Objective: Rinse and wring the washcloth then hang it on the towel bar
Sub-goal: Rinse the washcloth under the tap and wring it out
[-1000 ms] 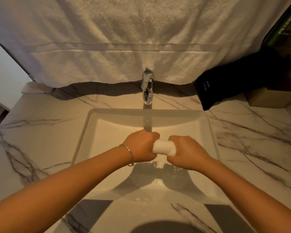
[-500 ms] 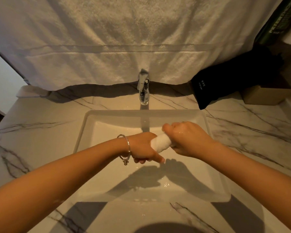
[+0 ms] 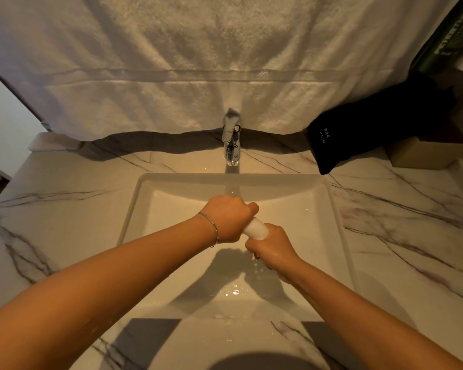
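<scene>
Two fists clamped on the cloth [image 3: 256, 229], rolled tight into a short white rope: left hand [image 3: 229, 219] on the far end, right hand [image 3: 271, 249] on the near end. Half a second ago tilted the other way, right fist higher; now left raised and right dropped, twist reversed. Drops falling just below the right hand, so wringing likely well along, hanging not yet begun. Beneath both hands, sink [image 3: 340, 222] holding only a thin wet patch and splashes, no standing water. Beyond the hands, tap [image 3: 231, 140] apparently not running. Farther back, big towel [image 3: 198, 62] hanging.
</scene>
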